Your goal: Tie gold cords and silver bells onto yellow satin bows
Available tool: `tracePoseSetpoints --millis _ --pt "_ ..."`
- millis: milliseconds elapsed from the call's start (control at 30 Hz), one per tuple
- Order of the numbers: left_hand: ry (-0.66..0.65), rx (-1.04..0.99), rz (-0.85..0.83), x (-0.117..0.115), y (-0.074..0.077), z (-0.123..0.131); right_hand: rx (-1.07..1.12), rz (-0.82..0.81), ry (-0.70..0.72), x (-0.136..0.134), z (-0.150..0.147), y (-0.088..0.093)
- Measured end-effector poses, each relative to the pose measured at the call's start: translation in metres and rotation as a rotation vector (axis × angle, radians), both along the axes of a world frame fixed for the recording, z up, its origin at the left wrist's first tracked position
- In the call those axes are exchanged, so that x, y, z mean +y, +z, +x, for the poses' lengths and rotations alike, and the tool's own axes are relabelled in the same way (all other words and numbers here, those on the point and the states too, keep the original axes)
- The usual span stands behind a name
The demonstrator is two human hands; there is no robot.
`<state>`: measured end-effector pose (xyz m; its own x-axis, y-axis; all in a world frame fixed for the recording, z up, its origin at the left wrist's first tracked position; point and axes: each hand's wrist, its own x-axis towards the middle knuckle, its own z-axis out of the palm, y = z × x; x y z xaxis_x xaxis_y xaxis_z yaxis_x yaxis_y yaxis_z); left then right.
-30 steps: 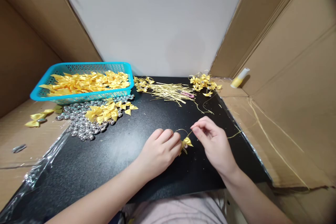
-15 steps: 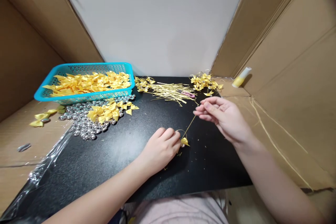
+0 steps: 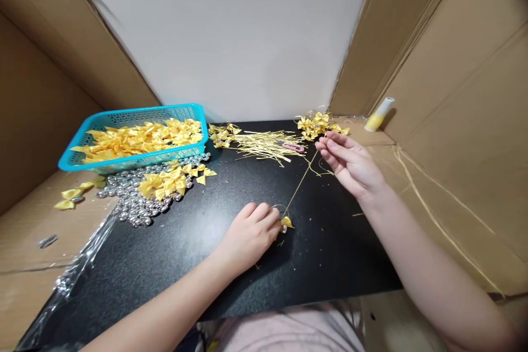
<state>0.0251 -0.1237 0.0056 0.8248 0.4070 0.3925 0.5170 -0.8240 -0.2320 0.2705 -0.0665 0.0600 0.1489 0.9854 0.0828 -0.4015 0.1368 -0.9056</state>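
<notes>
My left hand [image 3: 254, 232] is closed low over the black table, pinching a small yellow ribbon bow [image 3: 286, 222] with a shiny silver bead [image 3: 284, 229] beneath it. A thin wire-like loop curves above that bow by my fingertips. From the bow a gold cord [image 3: 302, 183] stretches taut up and right to my right hand [image 3: 350, 164]. That hand is raised off the table, thumb and fingers pinched on the cord's far end. Just beyond it, a pile of finished-looking yellow bows with loops [image 3: 315, 124] lies at the back.
A turquoise basket [image 3: 132, 162] of yellow bows stands back left. Silver beads [image 3: 138, 203] and loose bows [image 3: 167, 180] lie before it. Cut gold cords [image 3: 266, 144] and a pink tool [image 3: 292, 147] lie at the back. A yellow-white cone [image 3: 378, 115] stands right, beside cardboard walls.
My right hand has moved up and away from the left, and a longer stretch of cord shows between them. My left hand stays on the bow. The view has shifted slightly.
</notes>
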Motion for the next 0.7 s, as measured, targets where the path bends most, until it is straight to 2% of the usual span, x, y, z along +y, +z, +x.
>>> tracePoseSetpoints --millis 233,400,567,700 --pt "-0.009 0.008 0.024 0.001 0.001 -0.001 0.073 0.034 0.02 0.003 0.005 -0.004" --pt "0.059 -0.007 -0.014 0.0 0.001 -0.001 0.147 0.032 0.057 0.0 -0.003 -0.006" --pt "0.1 -0.16 -0.242 -0.001 0.011 -0.005 0.198 0.038 0.156 -0.005 -0.013 -0.008" --pt "0.049 -0.214 -0.42 -0.004 0.018 -0.008 0.209 0.038 0.232 -0.01 -0.017 -0.007"
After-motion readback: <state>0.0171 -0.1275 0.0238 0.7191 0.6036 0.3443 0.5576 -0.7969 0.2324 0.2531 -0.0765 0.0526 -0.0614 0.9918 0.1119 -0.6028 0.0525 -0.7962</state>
